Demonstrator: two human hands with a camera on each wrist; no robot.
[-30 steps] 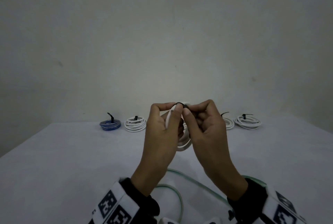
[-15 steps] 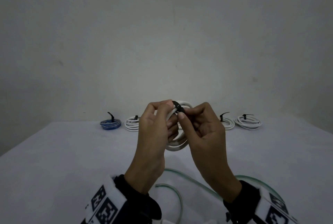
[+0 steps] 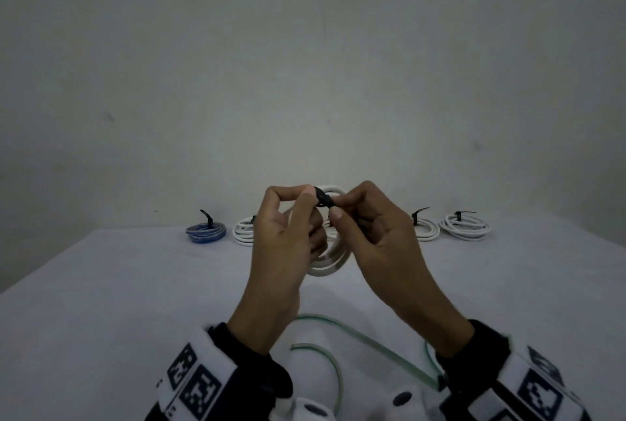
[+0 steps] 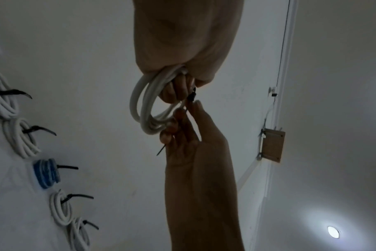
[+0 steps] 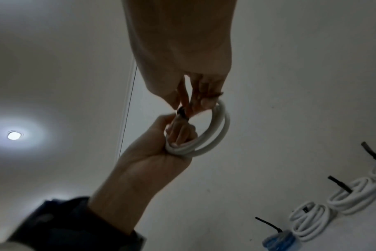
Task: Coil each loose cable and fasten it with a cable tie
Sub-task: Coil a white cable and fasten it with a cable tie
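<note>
**Both hands work a black tie on a raised white coil**

The white tabletop (image 3: 101, 302) carries a back row of tied coils: a blue coil (image 3: 205, 232), a white coil beside it (image 3: 243, 234), and two more white coils at the right (image 3: 464, 226). A loose greenish cable (image 3: 366, 339) lies near the front edge. Above the tabletop, the left hand (image 3: 284, 251) has its fingers curled round the white cable coil (image 3: 333, 259), thumb and forefinger meeting at its top. The right hand (image 3: 379, 237) pinches the black cable tie (image 3: 323, 200) wrapped over the coil's top; the two hands touch there.
</note>
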